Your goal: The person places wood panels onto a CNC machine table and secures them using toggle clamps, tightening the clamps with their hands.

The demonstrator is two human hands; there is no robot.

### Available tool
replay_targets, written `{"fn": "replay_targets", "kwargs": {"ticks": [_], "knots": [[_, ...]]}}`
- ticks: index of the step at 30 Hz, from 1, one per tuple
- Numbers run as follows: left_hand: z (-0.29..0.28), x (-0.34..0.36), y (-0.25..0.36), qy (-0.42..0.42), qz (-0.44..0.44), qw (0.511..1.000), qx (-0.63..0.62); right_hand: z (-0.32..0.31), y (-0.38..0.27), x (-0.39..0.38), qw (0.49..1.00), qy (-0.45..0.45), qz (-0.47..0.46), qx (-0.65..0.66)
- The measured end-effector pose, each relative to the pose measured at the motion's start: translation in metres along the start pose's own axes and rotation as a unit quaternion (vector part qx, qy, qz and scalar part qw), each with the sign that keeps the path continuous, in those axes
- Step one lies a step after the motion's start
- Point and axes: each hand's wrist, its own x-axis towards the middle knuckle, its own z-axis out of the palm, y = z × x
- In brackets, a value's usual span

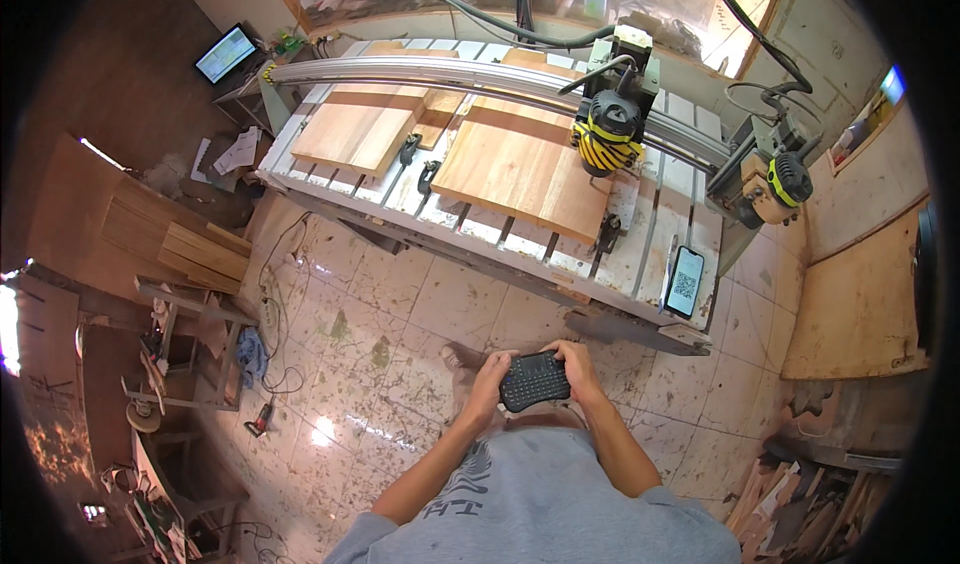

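Between my two hands, in front of my body, is a small black handheld keyboard [535, 381]. My left hand [489, 381] grips its left end, and my right hand [575, 370] wraps round its right end, both thumbs near the top edge. Beyond it stands a CNC router table [400, 202] with a slotted bed. Two wooden panels lie on the bed, a left one [360, 129] and a larger right one [525, 169], with black clamps [428, 176] at their edges. Over the right panel hangs the router spindle [607, 139], black with yellow stripes.
A phone [684, 282] lies on the bed's near right corner. A second spindle unit [785, 184] sits at the gantry's right end. At far left is a monitor [226, 54]. A corded power tool [260, 419] and cables lie on the tiled floor; scrap wood [790, 504] is stacked lower right.
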Motion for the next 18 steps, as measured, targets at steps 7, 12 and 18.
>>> {"fn": "replay_targets", "kwargs": {"ticks": [7, 12, 18], "knots": [[0.001, -0.004, 0.0025, -0.003, -0.016, 1.0, -0.001, -0.0025, 0.0013, -0.0017, 1.0, -0.004, -0.004, -0.01], [0.001, -0.0047, -0.0003, -0.001, 0.0, 1.0, 0.006, -0.0029, 0.0032, -0.0028, 1.0, -0.009, 0.005, -0.001], [-0.004, -0.0066, -0.0039, -0.005, -0.013, 1.0, 0.004, -0.0003, 0.0069, -0.0031, 1.0, -0.009, 0.003, -0.001]]}}
